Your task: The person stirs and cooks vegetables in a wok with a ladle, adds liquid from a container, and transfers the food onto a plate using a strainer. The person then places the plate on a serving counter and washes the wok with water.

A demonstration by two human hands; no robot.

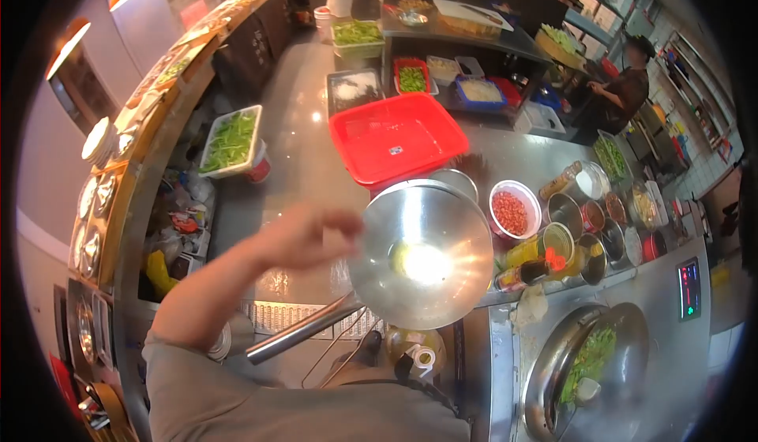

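My left hand (316, 238) is raised at the left rim of a shiny metal pan (395, 300). It is blurred, with fingers loosely bent and apart, and nothing shows in it. The pan's long handle (304, 330) slants down to the left, below my forearm. A little yellowish liquid lies in the pan, beside a bright reflection. My right hand is out of view. At the lower right, a wok (632, 355) holds leafy greens (598, 355) and a pale ladle-like head (587, 391), with haze around it.
A red tub (399, 138) stands behind the pan. Chopped red pieces (510, 211) fill a white bucket, right of which are several metal containers (564, 209). A tray of greens (230, 140) is at the left. Another person (628, 87) stands at the far right.
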